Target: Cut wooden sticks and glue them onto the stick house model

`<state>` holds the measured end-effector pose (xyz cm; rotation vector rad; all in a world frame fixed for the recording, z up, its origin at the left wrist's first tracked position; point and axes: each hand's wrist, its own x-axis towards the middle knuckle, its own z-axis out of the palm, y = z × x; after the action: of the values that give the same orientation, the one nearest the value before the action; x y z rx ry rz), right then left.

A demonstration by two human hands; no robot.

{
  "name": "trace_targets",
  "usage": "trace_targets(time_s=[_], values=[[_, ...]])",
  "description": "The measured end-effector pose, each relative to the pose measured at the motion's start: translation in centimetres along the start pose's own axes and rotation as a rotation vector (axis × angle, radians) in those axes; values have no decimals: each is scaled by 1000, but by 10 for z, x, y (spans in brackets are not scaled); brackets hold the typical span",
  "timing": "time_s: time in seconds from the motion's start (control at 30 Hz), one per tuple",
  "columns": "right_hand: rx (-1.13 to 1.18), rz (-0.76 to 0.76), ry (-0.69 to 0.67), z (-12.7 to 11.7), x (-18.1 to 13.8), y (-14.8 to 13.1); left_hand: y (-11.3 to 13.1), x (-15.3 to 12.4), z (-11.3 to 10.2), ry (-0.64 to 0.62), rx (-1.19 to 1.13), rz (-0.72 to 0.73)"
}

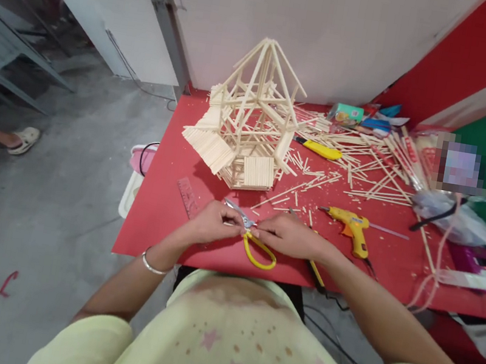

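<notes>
My left hand (213, 223) and my right hand (287, 234) meet over the near edge of the red table (158, 218), fingers pinched together. Between them lie yellow-handled scissors (255, 248) with the blades pointing up-left. What the fingertips pinch is too small to make out, though it looks like a thin stick. Beyond the hands stands a house model of wooden sticks (247, 127) with a pitched roof frame.
A yellow glue gun (353, 227) lies right of my hands, its cord running off the table. Loose sticks (365, 164), a yellow cutter (319, 150), a red ruler (188, 197) and plastic bags (454, 215) litter the table. Another person's sandalled feet (0, 143) show at left.
</notes>
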<state>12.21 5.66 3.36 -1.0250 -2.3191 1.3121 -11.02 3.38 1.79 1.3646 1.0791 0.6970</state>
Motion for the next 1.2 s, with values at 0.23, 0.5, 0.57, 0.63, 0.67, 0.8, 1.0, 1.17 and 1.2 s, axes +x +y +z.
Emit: trace_targets(time_s=[0.23, 0.5, 0.57, 0.63, 0.67, 0.8, 1.0, 1.17, 1.2], values=[[-302, -13, 32, -4, -13, 13, -4, 12, 26, 53, 78, 116], [-427, 168, 198, 4, -65, 38, -8, 21, 61, 138, -5, 156], [-526, 297, 345, 16, -92, 45, -11, 26, 69, 198, -44, 169], [-682, 439, 426, 29, -116, 52, -18, 30, 74, 263, -131, 134], [-749, 500, 426, 34, -126, 55, -21, 33, 77, 288, -193, 103], [-856, 646, 370, 41, -143, 62, -30, 40, 86, 322, -416, 19], [-416, 645, 421, 18, -140, 71, -24, 43, 92, 394, -480, -14], [629, 540, 378, 4, -141, 61, -16, 44, 96, 432, -480, 15], [831, 528, 358, 4, -139, 56, -13, 45, 98, 435, -477, 22]])
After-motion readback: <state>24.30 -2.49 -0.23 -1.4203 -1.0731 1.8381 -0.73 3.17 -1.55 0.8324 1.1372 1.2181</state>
